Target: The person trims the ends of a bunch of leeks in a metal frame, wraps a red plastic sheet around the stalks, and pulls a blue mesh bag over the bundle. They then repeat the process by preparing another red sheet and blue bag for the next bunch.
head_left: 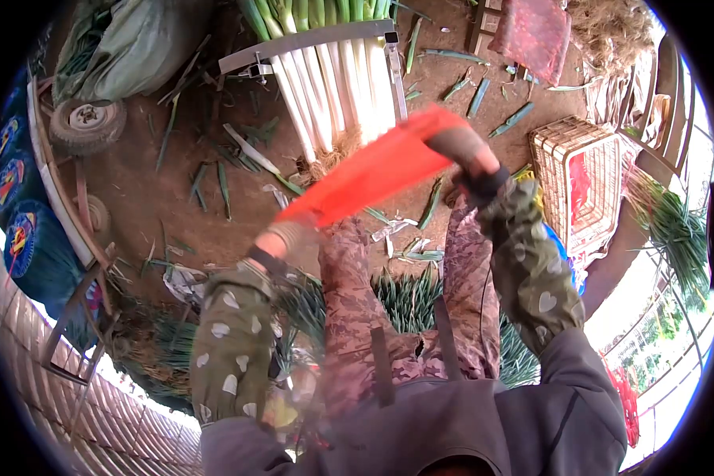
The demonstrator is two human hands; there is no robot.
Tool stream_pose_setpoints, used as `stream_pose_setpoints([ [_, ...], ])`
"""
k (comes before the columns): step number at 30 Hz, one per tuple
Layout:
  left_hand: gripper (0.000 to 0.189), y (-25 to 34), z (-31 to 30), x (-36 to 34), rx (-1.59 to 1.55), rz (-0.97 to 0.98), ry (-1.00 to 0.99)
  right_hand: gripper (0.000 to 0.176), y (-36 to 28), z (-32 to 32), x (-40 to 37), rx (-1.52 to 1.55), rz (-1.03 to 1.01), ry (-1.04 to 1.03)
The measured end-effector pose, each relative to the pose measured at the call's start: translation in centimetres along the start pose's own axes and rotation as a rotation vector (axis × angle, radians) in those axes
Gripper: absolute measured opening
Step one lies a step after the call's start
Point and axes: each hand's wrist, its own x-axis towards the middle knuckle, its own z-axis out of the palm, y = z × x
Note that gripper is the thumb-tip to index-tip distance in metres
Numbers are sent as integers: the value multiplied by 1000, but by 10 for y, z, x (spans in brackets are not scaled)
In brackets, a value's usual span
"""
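A red plastic strip [373, 174] is stretched at a slant between both hands and is blurred by motion. My left hand [287, 232] grips its lower left end, with the fingers partly hidden behind the red. At the upper right end, my right hand [462, 149] is closed on the same strip and looks smeared. Just beyond the strip lies a bunch of long green onions [329, 99], white stalks and roots toward me. A curved metal bar [309, 40] crosses over the bunch near its green leaves.
Loose green leaves [512, 119] are scattered over the dirt floor [159, 214]. A wicker basket [575, 186] is tipped at the right. At upper left are a wheel [87, 125] and a pale sack [139, 51]. More green onions [404, 301] lie beneath my legs.
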Motion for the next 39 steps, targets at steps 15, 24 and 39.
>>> stream_pose_setpoints([
  [15,51,44,-205,114,98,669,1131,43,12,182,-80,1680,1091,1094],
  [24,60,-19,-212,248,795,616,1026,52,117,389,-31,1900,1200,1069],
  [39,51,-19,-197,217,870,576,1079,72,112,539,-216,2191,1115,1639],
])
